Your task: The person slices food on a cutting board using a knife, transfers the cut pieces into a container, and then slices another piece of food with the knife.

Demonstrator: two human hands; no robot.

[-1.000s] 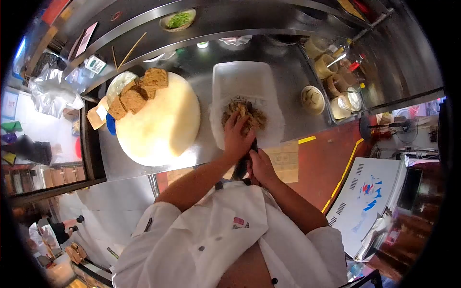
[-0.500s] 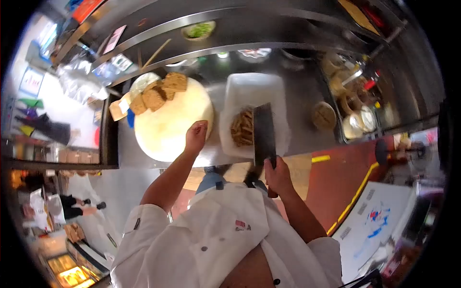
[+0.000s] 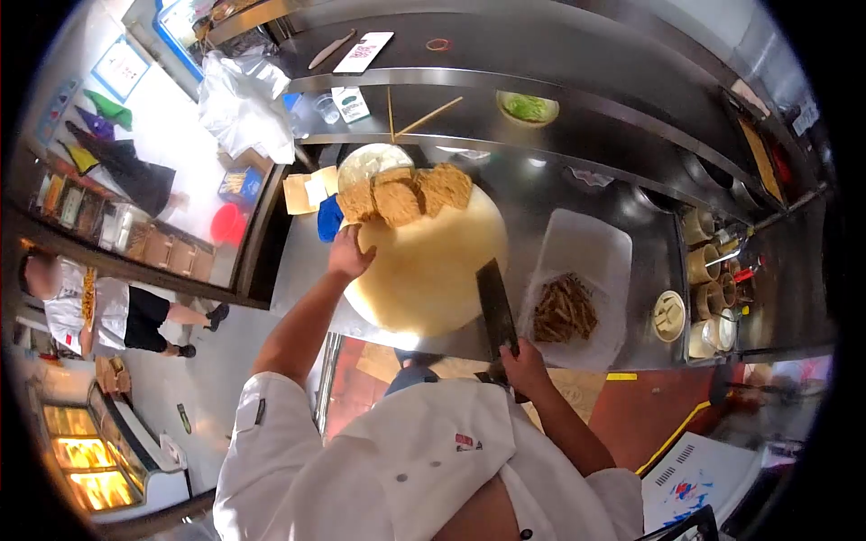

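My left hand (image 3: 350, 255) is over the left edge of the round pale cutting board (image 3: 424, 288), just below the leftmost of several brown slabs (image 3: 397, 200). Its fingers are apart and nothing shows in them. My right hand (image 3: 526, 368) is wrapped round the handle of a dark cleaver (image 3: 495, 307), whose blade points up beside the board's right edge. To the right, a white plastic tub (image 3: 591, 243) holds brown strips (image 3: 565, 309).
A bowl of pale pieces (image 3: 668, 316) and a rack of jars (image 3: 704, 264) stand at the right. A bowl of greens (image 3: 529, 108) and chopsticks (image 3: 428, 117) lie on the shelf. Another person (image 3: 108, 311) is at the far left.
My left hand has left the strips in the tub and moved left to the board. The cleaver, first low by the tub, rose over it and is now beside the board. The view has turned left.
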